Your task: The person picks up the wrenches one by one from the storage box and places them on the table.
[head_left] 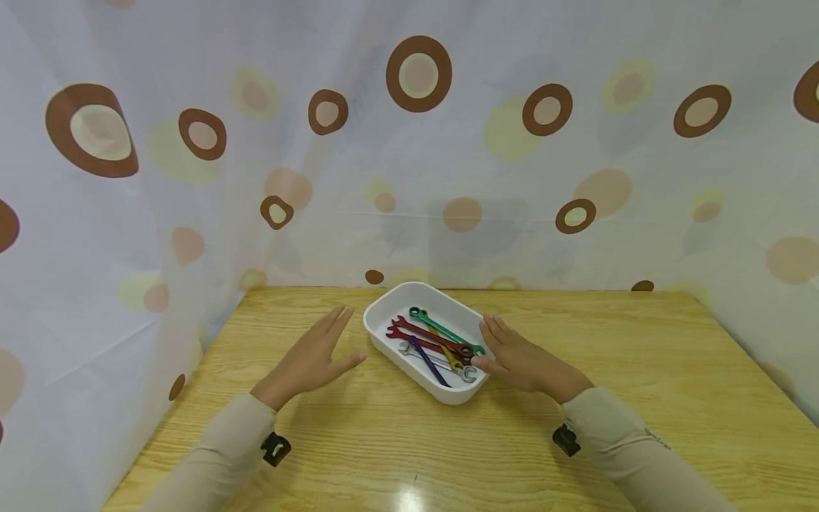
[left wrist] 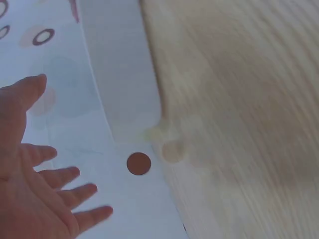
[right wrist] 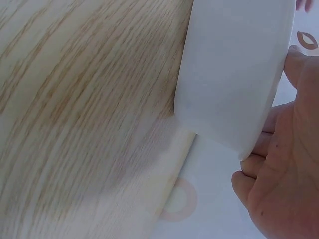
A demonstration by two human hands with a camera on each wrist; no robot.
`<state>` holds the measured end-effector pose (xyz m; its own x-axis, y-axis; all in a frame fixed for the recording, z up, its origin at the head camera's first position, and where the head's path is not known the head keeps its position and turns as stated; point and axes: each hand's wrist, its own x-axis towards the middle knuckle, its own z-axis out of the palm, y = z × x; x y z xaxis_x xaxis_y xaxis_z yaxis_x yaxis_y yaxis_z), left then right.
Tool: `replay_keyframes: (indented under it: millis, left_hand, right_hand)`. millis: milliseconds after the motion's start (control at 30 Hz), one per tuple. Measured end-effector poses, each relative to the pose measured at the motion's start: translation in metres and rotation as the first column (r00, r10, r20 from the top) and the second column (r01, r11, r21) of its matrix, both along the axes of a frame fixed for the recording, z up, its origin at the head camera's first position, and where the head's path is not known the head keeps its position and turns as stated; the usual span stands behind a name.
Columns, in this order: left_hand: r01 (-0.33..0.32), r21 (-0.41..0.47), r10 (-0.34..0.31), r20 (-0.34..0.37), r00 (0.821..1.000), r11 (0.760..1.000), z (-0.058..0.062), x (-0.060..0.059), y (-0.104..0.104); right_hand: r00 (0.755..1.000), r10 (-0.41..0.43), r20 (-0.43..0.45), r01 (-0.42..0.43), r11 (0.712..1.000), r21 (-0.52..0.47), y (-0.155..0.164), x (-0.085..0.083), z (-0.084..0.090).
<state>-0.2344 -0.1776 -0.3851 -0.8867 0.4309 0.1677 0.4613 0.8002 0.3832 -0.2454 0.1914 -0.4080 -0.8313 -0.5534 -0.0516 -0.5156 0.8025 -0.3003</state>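
Note:
A white plastic tub point(head_left: 392, 353) sits on the wooden table at an angle, holding several wrenches. Among them are a green wrench point(head_left: 448, 331), red wrenches point(head_left: 422, 332), a purple wrench point(head_left: 430, 363), a yellow one and a silver one, all lying crossed over each other. My right hand point(head_left: 521, 359) is at the tub's right end, its fingers straight and right at the rim; in the right wrist view some fingers pass behind the tub's edge. To the left of the tub, my left hand point(head_left: 313, 355) is held apart from it, fingers straight and thumb spread, with nothing in it.
The pale wooden table point(head_left: 640, 370) runs back to a white curtain point(head_left: 358, 163) printed with brown and yellow circles, which also hangs along the sides. A small black device point(head_left: 276, 449) is strapped at the left wrist, and another point(head_left: 566, 440) at the right.

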Motion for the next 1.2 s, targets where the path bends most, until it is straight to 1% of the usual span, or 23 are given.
replay_keyframes:
  millis: [33,100,200,333,433,600,767,800,833,900,1000,1033,1133,1200]
  left_hand:
    - [0.027,0.049,-0.027,0.002,1.000,0.998,0.002,-0.004,0.004]
    - [0.078,0.135,-0.080,0.011,0.997,0.988,0.005,-0.012,0.012]
    - [0.139,0.236,-0.151,0.034,0.988,0.962,0.009,-0.023,0.027]
    - [0.177,0.312,-0.215,0.090,0.972,0.933,0.008,-0.037,0.047]
    - [0.206,0.334,-0.257,0.119,0.959,0.920,0.004,-0.047,0.061]
    - [0.250,0.303,-0.304,0.143,0.942,0.920,-0.006,-0.062,0.085]
    - [0.304,0.288,-0.361,0.172,0.917,0.908,-0.016,-0.074,0.101]
    - [0.331,0.281,-0.382,0.154,0.911,0.901,-0.022,-0.080,0.103]
    - [0.339,0.273,-0.389,0.156,0.908,0.901,-0.024,-0.081,0.105]
    - [0.344,0.246,-0.388,0.163,0.907,0.906,-0.026,-0.084,0.109]
    - [0.331,0.227,-0.376,0.202,0.904,0.916,-0.028,-0.089,0.113]
    - [0.307,0.212,-0.353,0.234,0.906,0.928,-0.024,-0.086,0.115]
    - [0.294,0.178,-0.334,0.264,0.905,0.939,-0.027,-0.090,0.117]
    - [0.289,0.164,-0.324,0.270,0.907,0.943,-0.028,-0.092,0.118]
  right_hand:
    - [1.000,0.000,-0.002,0.000,1.000,0.000,0.000,0.000,0.000]
    - [1.000,0.000,-0.007,0.000,1.000,-0.001,0.000,-0.001,-0.001]
    - [1.000,0.000,-0.013,0.000,1.000,-0.006,0.000,0.000,-0.001]
    - [1.000,0.005,-0.025,-0.005,1.000,-0.018,0.000,0.000,-0.002]
    - [1.000,0.004,-0.022,-0.004,1.000,-0.023,-0.001,0.001,-0.001]
    - [1.000,-0.002,-0.012,0.002,0.999,-0.037,-0.001,0.002,0.000]
    - [1.000,0.001,-0.022,-0.002,0.999,-0.038,-0.001,0.002,0.000]
    - [1.000,0.001,-0.023,-0.002,0.999,-0.039,-0.001,0.002,0.000]
    - [1.000,0.002,-0.022,-0.003,0.999,-0.044,-0.001,0.002,0.000]
    - [1.000,-0.001,-0.022,0.000,0.999,-0.047,-0.001,0.003,-0.001]
    - [1.000,-0.007,-0.018,0.006,0.999,-0.051,-0.001,0.003,-0.001]
    - [1.000,-0.008,-0.016,0.007,0.999,-0.052,-0.001,0.003,-0.001]
    - [1.000,-0.011,-0.015,0.010,0.999,-0.047,0.000,0.002,-0.001]
    - [1.000,-0.012,-0.013,0.012,0.999,-0.046,0.000,0.002,0.000]
